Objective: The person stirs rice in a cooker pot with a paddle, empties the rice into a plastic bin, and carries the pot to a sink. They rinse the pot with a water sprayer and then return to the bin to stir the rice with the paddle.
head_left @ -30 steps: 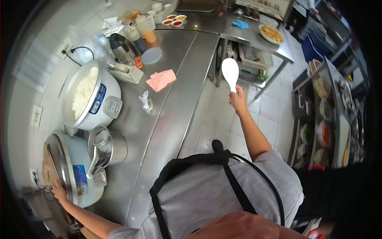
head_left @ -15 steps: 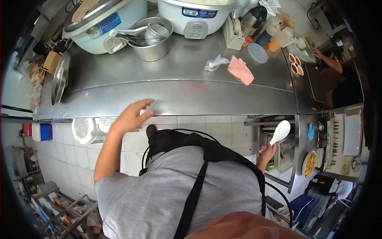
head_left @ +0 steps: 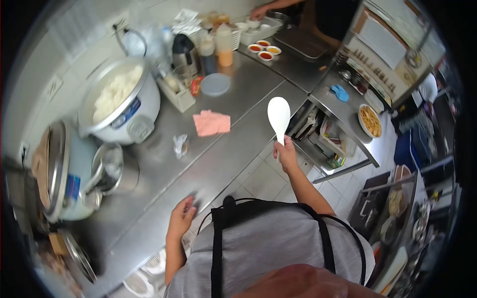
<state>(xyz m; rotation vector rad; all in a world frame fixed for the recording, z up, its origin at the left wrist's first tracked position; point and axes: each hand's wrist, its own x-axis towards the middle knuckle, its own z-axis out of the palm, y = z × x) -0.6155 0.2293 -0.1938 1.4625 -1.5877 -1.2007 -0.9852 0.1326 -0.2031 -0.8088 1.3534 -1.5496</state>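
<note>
A white rice paddle stands upright in my right hand, its broad head above my closed fingers, over the near side of the steel counter. At the counter's front edge, my left hand is empty, with its thumb and fingers apart. Beyond the hands, a pink cloth lies on the counter beside a small knotted plastic bag. Farther left is an uncovered rice cooker heaped with white rice.
A steel pot with utensils and a lidded cooker stand left. Toward the back are a bottle of orange sauce, a round lid and sauce cups. Another person's hand is at the back. Right, a bowl of food.
The view has turned to the right. My right hand has lifted the rice paddle from beside my body to above the counter edge. My left hand stays empty near the edge.
</note>
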